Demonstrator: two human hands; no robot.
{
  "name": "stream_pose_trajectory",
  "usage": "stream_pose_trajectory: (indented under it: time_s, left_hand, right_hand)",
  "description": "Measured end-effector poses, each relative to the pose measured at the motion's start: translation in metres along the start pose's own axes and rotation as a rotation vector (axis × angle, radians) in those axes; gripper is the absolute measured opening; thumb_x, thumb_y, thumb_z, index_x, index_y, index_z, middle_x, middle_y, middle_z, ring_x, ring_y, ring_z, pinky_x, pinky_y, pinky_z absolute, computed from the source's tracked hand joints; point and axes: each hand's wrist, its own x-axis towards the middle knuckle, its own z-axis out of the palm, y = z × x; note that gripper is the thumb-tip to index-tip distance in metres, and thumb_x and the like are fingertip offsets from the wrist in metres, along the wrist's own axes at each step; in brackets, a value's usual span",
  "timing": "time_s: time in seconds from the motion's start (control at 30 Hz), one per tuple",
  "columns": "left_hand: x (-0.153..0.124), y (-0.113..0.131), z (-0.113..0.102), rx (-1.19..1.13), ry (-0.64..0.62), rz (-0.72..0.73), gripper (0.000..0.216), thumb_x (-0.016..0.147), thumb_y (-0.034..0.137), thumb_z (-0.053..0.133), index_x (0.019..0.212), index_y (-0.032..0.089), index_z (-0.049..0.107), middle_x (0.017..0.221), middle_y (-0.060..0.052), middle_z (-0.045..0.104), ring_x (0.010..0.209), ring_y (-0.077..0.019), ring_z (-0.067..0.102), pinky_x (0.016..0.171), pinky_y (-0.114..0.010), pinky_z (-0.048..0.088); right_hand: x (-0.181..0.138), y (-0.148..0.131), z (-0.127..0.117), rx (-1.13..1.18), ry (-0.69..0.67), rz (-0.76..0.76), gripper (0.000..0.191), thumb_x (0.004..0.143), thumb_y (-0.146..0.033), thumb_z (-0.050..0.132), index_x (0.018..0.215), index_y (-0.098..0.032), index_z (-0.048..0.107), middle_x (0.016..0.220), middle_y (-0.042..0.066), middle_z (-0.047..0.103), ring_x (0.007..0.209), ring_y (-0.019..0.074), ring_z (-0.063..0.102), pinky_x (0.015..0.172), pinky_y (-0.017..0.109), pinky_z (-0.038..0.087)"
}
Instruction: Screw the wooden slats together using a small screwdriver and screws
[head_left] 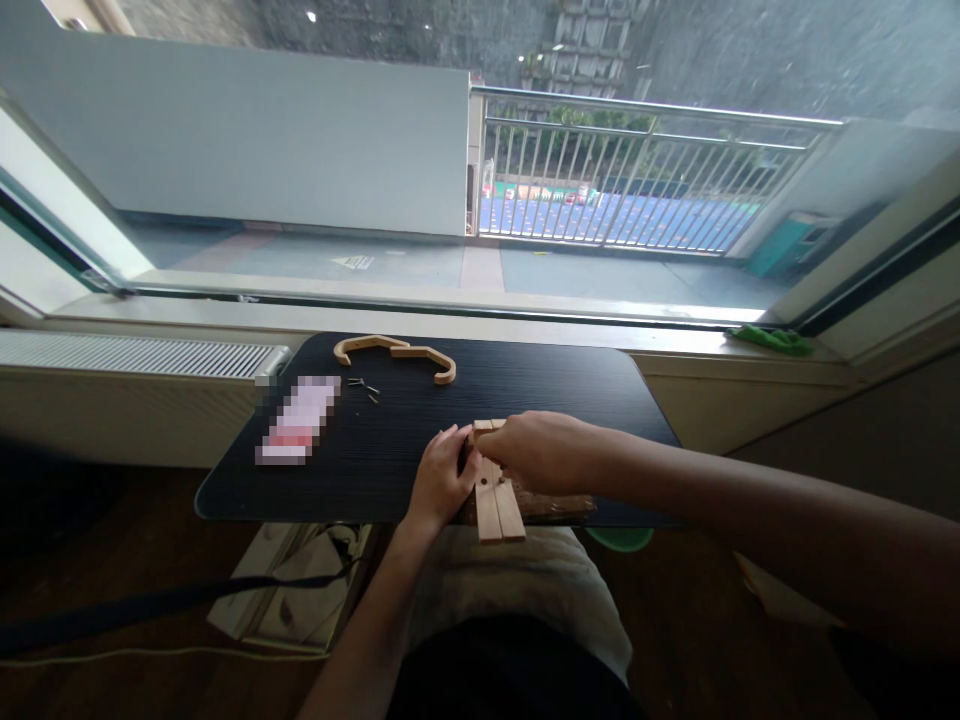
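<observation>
Wood slats [499, 512] at surface [360, 470] edge: L hand [442, 478] grips side, R hand [536, 452] clamps top; looks like aligning pcs.

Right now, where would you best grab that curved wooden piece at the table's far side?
Take the curved wooden piece by its straighter middle, probably from above: it lies flat, apart from the screws, and its hooked ends curl away.

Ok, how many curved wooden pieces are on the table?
2, both near the table's far edge: left curved piece and right curved piece, ends meeting. None seems hidden.
</observation>
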Motion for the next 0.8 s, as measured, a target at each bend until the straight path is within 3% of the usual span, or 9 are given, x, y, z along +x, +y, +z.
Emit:
stream_pose_trajectory:
  time_s: [0.37,0.8]
  left_hand:
    - [0.0007,0.0021,-0.0002,-0.006,0.002,-0.003,0.034,0.088,0.028,0.048,0.118,0.019,0.06,0.12,-0.01,0.068,0.12,-0.0287,0.058,0.107,-0.049,0.042]
    - [0.0009,0.0014,0.0006,-0.012,0.008,0.0,0.031,0.089,0.029,0.05,0.117,0.02,0.06,0.117,-0.01,0.068,0.118,-0.0284,0.058,0.107,-0.049,0.043]
  right_hand:
    - [0.0011,-0.0069,-0.0051,0.046,-0.034,0.109,0.032,0.084,-0.014,0.054,0.115,-0.016,0.064,0.098,0.014,0.073,0.087,0.0272,0.07,0.061,0.028,0.043]
    - [0.0078,-0.0045,0.0001,0.104,-0.021,0.206,0.024,0.086,-0.023,0.051,0.101,-0.016,0.068,0.098,0.014,0.073,0.09,0.0276,0.069,0.06,0.029,0.044]
